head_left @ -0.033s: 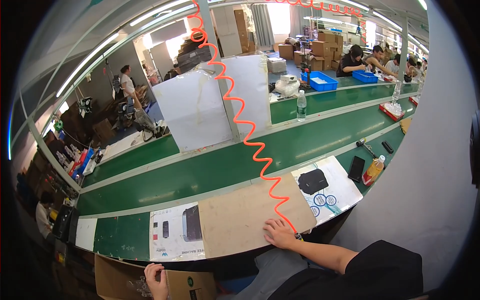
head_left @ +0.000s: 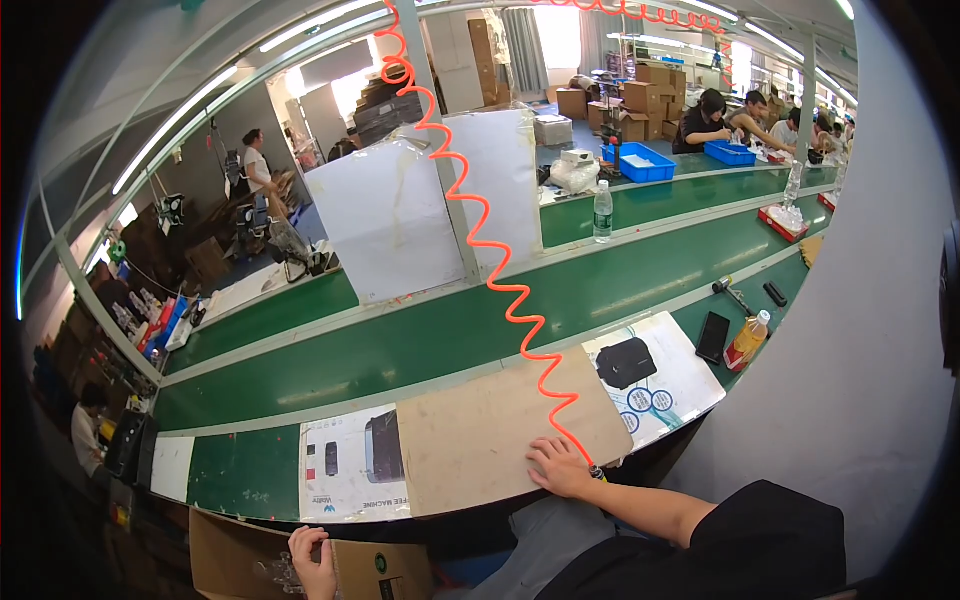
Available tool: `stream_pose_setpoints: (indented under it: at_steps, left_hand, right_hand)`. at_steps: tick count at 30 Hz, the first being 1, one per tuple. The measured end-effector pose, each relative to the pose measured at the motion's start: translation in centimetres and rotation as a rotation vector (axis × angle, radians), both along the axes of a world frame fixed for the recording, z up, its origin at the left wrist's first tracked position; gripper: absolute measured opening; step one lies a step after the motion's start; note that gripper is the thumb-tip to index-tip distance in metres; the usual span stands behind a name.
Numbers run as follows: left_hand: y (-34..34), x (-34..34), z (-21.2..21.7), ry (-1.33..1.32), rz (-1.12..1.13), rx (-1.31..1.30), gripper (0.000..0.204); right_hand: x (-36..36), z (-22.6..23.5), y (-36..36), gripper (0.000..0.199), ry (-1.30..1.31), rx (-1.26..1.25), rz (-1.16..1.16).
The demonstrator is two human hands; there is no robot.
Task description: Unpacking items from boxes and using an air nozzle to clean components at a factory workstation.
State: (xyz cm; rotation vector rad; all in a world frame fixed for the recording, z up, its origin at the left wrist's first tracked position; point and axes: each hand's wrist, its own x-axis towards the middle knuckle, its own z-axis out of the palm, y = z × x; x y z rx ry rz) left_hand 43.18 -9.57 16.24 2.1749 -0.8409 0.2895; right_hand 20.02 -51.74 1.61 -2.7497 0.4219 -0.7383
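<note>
Right hand (head_left: pixel 558 467) lies flat, palm down, fingers (head_left: pixel 540 452) spread, on the near right corner of the brown cardboard sheet (head_left: pixel 500 435), gripping nothing. The sheet lies flat at the near edge of the bench (head_left: pixel 420 340); its long axis runs along that edge, tilted slightly up toward the right. It overlaps a printed box flat (head_left: pixel 340 465) on its left and touches another printed flat (head_left: pixel 655 375) on its right. An orange coiled hose (head_left: pixel 480 230) hangs down across the bench, ending at the right hand.

Left hand (head_left: pixel 315 560) is below the bench edge, fingers curled over the top rim of a brown carton (head_left: pixel 300 560); how firmly it grips I cannot tell.

Right end of the bench: dark phone (head_left: pixel 712 337), orange-drink bottle (head_left: pixel 748 341), just beside each other. A water bottle (head_left: pixel 602 212) stands on the far green strip. Open green bench surface lies beyond the sheet's far edge.
</note>
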Motion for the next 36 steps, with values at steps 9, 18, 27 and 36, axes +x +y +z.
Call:
stream_pose_setpoints:
  at_steps: [9, 18, 27, 36]
  left_hand:
    - [-0.4, -0.1, 0.4, 0.011, -0.008, -0.006, 0.014]
    - [-0.3, -0.3, 0.2, -0.006, -0.003, -0.001, 0.014]
    - [0.1, 0.2, 0.9, 0.09, -0.024, 0.029, 0.015]
    - [1.7, 0.3, -0.9, -0.013, 0.032, 0.014, 0.022]
  right_hand:
    - [-0.1, -0.1, -0.2, 0.031, 0.003, -0.008, 0.001]
    - [-0.3, 0.3, -0.1, 0.031, 0.021, -0.03, -0.001]
    - [0.0, -0.2, -0.3, 0.033, 0.019, 0.041, 0.003]
    - [0.7, -0.1, 0.4, 0.03, 0.041, 0.092, 0.015]
